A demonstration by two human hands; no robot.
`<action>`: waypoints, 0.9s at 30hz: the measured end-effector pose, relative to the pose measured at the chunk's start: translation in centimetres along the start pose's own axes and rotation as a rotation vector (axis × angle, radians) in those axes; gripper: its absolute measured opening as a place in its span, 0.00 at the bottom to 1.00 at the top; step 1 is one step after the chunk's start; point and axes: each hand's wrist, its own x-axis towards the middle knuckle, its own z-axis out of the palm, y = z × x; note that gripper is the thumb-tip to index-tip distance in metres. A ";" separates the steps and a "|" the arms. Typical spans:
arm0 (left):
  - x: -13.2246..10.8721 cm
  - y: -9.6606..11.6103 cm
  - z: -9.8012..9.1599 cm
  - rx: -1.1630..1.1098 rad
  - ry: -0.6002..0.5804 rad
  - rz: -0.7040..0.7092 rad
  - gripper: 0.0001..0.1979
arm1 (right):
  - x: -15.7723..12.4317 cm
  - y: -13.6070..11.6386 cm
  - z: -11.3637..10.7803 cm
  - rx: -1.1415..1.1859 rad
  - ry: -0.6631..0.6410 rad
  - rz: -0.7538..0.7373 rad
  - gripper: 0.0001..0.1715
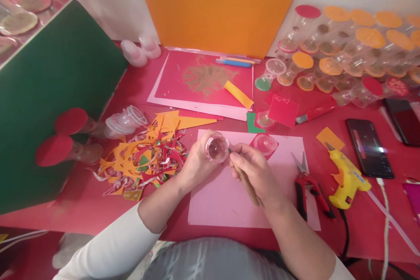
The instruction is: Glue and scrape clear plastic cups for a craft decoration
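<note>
My left hand (pixel 196 159) is closed around a small clear plastic cup (pixel 217 148), its round rim turned up toward me. My right hand (pixel 254 168) pinches a slim tool with a brown, wood-like handle (pixel 246 186). The tool's dark tip meets the right side of the cup's rim; its exact kind is hidden by my fingers. Both hands are above a pink sheet (pixel 226 205). Just beyond my right hand, a clear round cup (pixel 265 143) sits on a red paper piece. Red-handled shears (pixel 306 179) lie open to the right.
Orange and red paper scraps (pixel 141 153) are heaped at left, near stacked clear cups (pixel 124 122) and a green board (pixel 59 96). A yellow glue gun (pixel 348 179) and a phone (pixel 367 146) lie right. Several cup-made hourglass shapes (pixel 370 68) stand at the back right.
</note>
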 end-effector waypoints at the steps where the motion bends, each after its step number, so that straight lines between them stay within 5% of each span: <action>1: 0.0 0.0 0.0 0.001 0.000 0.001 0.11 | 0.0 0.0 0.0 0.004 0.001 0.003 0.13; 27: -0.2 0.1 0.1 0.066 -0.078 0.057 0.09 | -0.2 -0.1 -0.5 0.155 -0.025 0.088 0.17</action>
